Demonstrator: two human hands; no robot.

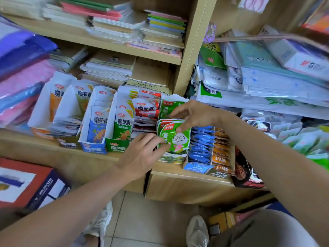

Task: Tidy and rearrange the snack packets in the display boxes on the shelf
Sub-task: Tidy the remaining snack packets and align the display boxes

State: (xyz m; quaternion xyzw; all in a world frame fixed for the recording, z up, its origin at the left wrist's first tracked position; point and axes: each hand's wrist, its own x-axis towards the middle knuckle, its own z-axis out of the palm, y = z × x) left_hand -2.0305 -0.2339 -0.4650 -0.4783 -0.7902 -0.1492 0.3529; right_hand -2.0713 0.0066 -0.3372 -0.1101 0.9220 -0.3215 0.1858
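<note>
A row of display boxes stands on the wooden shelf [89, 157]. The green box [171, 158] in the middle holds several green snack packets [179, 139] printed with a cartoon face in glasses. My left hand [142, 154] pinches the lower left edge of the front green packet. My right hand [194, 114] reaches over the box and pinches the tops of the packets, thumb on the front one. To the left stand a red-packet box [146, 111], a green-and-white box [118, 143] and a blue box [94, 147].
Blue and orange packet boxes [208, 148] sit right of the green one, with a dark packet box [245, 173] beyond. Notebooks and paper stacks [110, 68] fill the shelves behind. A red and blue carton [26, 184] lies at lower left. Loose green packets [306, 139] pile at far right.
</note>
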